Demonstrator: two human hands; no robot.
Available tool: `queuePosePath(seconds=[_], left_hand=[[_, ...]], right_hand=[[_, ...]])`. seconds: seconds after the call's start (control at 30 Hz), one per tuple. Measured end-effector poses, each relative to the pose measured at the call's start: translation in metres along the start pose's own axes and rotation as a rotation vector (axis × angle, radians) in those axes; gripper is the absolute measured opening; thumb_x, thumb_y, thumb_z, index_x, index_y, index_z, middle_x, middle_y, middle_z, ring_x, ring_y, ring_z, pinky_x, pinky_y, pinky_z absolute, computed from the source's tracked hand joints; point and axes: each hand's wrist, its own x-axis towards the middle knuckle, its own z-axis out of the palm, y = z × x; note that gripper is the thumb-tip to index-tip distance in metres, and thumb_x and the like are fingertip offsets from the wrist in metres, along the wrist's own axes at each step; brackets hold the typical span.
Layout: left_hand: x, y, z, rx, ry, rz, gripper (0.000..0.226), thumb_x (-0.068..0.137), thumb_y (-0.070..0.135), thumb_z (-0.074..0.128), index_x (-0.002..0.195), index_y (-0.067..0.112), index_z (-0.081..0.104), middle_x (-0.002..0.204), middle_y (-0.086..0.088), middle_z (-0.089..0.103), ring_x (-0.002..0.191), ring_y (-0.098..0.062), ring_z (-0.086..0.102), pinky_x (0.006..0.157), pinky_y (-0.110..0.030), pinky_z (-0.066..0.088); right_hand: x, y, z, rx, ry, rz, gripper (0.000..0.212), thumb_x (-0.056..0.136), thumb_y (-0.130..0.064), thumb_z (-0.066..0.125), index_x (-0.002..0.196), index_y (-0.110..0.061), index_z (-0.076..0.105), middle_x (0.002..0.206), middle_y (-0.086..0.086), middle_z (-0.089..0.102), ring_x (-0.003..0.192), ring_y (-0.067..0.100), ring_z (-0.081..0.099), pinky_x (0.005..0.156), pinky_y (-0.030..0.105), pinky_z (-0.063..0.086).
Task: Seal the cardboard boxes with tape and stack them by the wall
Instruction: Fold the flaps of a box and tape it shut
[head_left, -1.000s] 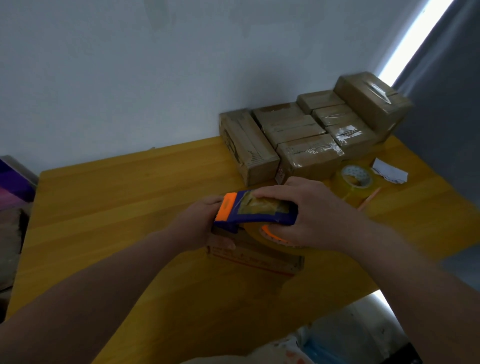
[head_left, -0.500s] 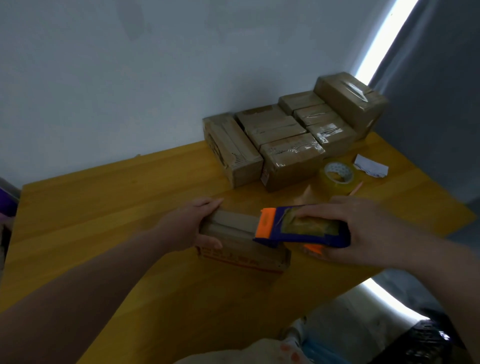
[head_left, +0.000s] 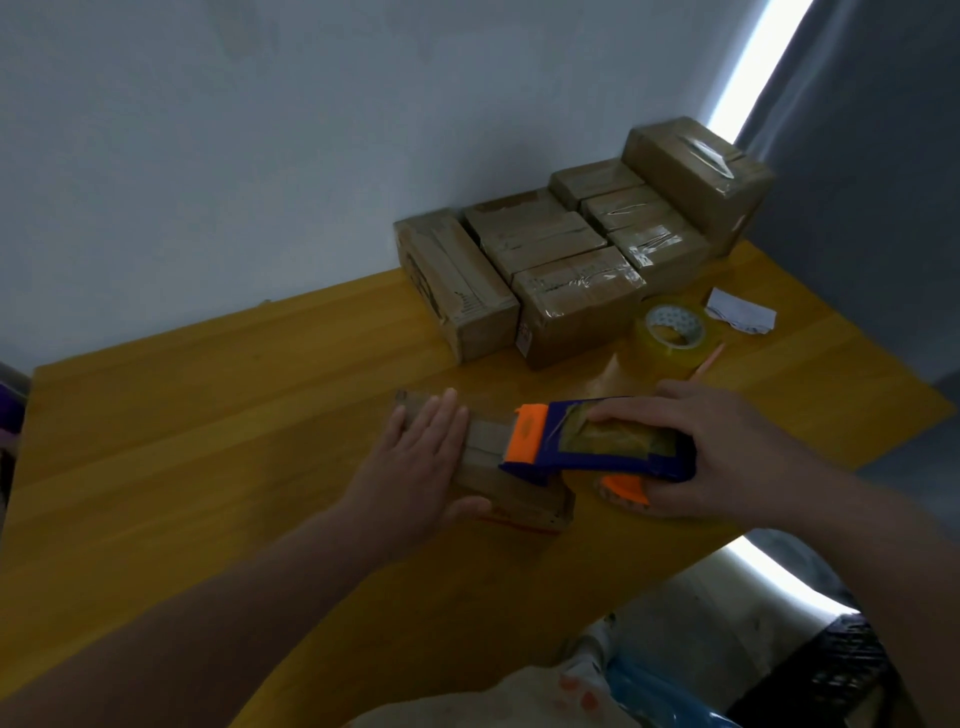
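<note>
Now | tape dispenser (head_left: 597, 441) has moved from over the box (head_left: 519, 491) to its right end | right grip (head_left: 727, 457) curled round it | left grip (head_left: 423, 457) flat, fingers straight, pressing the box onto the surface (head_left: 208, 415) | strip seemingly laid; cutting and stacking pending

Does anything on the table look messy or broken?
Nothing looks broken. A torn white paper scrap lies loose beside the clear tape roll. The tape on the sealed boxes by the wall is wrinkled, most on the big box at the far right.
</note>
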Motion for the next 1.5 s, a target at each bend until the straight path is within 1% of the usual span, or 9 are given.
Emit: queuePosePath(seconds=[0.13, 0.23, 0.57, 0.83, 0.93, 1.03, 1.13, 1.37, 1.5], left_hand=[[0.004, 0.012, -0.001, 0.037, -0.002, 0.053, 0.094, 0.072, 0.076, -0.006, 0.14, 0.016, -0.029, 0.147, -0.004, -0.036, 0.137, -0.017, -0.031, 0.111, -0.035, -0.019], [0.002, 0.005, -0.001, 0.05, 0.02, 0.077, 0.09, 0.073, 0.075, -0.01, 0.14, 0.019, -0.029, 0.147, -0.002, -0.035, 0.137, -0.015, -0.03, 0.11, -0.031, -0.02], [0.012, -0.062, -0.016, 0.133, -0.027, 0.09, 0.108, 0.053, 0.084, -0.032, 0.14, 0.021, -0.028, 0.149, 0.001, -0.03, 0.14, -0.013, -0.024, 0.11, -0.031, -0.019], [0.015, -0.067, -0.013, 0.032, 0.002, 0.116, 0.107, 0.061, 0.093, -0.005, 0.145, 0.028, -0.017, 0.154, 0.002, -0.02, 0.14, -0.012, -0.017, 0.113, -0.028, -0.012], [0.014, -0.068, -0.013, 0.048, -0.002, 0.124, 0.102, 0.063, 0.093, -0.002, 0.146, 0.034, -0.014, 0.154, 0.0, -0.02, 0.141, -0.016, -0.015, 0.116, -0.033, -0.007], [0.012, -0.068, -0.015, 0.065, -0.017, 0.132, 0.093, 0.066, 0.092, 0.0, 0.145, 0.045, -0.011, 0.153, -0.003, -0.021, 0.141, -0.018, -0.015, 0.115, -0.036, -0.007], [0.014, -0.064, -0.016, 0.059, -0.016, 0.109, 0.089, 0.065, 0.09, 0.001, 0.143, 0.05, -0.013, 0.152, -0.003, -0.025, 0.14, -0.017, -0.018, 0.113, -0.036, -0.01], [0.011, -0.018, -0.005, 0.059, 0.024, 0.087, 0.109, 0.052, 0.09, -0.024, 0.143, 0.029, -0.02, 0.152, 0.005, -0.022, 0.139, -0.011, -0.02, 0.112, -0.037, -0.015], [0.011, 0.0, 0.002, 0.074, 0.04, 0.048, 0.107, 0.061, 0.089, -0.011, 0.145, 0.023, -0.017, 0.151, 0.004, -0.021, 0.138, -0.011, -0.021, 0.111, -0.034, -0.016]], right_hand=[[0.003, -0.002, -0.001, 0.015, -0.015, 0.026, 0.065, 0.065, -0.067, 0.063, 0.126, -0.06, 0.043, 0.097, -0.018, 0.047, 0.087, -0.009, 0.049, 0.059, 0.008, 0.04], [0.004, -0.004, 0.0, 0.074, 0.01, 0.052, 0.063, 0.06, -0.068, 0.057, 0.122, -0.059, 0.049, 0.097, -0.017, 0.048, 0.087, -0.008, 0.051, 0.062, 0.008, 0.042], [0.049, -0.047, 0.026, 0.078, 0.083, 0.124, 0.064, 0.078, -0.038, 0.073, 0.136, -0.045, 0.046, 0.104, -0.006, 0.046, 0.085, 0.003, 0.044, 0.065, 0.012, 0.034], [0.04, -0.039, 0.021, 0.125, 0.039, 0.101, 0.066, 0.078, -0.04, 0.074, 0.136, -0.047, 0.044, 0.111, -0.006, 0.049, 0.083, 0.001, 0.049, 0.064, 0.011, 0.039], [0.028, -0.024, 0.02, 0.173, 0.021, 0.095, 0.063, 0.076, -0.043, 0.075, 0.13, -0.053, 0.044, 0.119, -0.007, 0.052, 0.088, 0.002, 0.054, 0.068, 0.016, 0.049], [0.015, -0.01, 0.022, 0.195, -0.01, 0.101, 0.06, 0.075, -0.044, 0.077, 0.121, -0.063, 0.043, 0.117, -0.012, 0.051, 0.088, -0.001, 0.055, 0.065, 0.012, 0.047], [0.01, -0.003, 0.031, 0.251, 0.018, 0.083, 0.063, 0.073, -0.046, 0.079, 0.122, -0.059, 0.042, 0.12, -0.008, 0.052, 0.095, -0.002, 0.055, 0.069, 0.01, 0.048], [-0.003, 0.008, 0.056, 0.221, 0.134, 0.071, 0.07, 0.072, -0.042, 0.082, 0.128, -0.056, 0.044, 0.111, -0.008, 0.056, 0.096, -0.003, 0.053, 0.072, 0.009, 0.047], [-0.005, 0.012, 0.065, 0.275, 0.179, 0.077, 0.069, 0.066, -0.054, 0.071, 0.126, -0.063, 0.039, 0.109, -0.008, 0.055, 0.098, -0.004, 0.052, 0.07, 0.006, 0.045]])
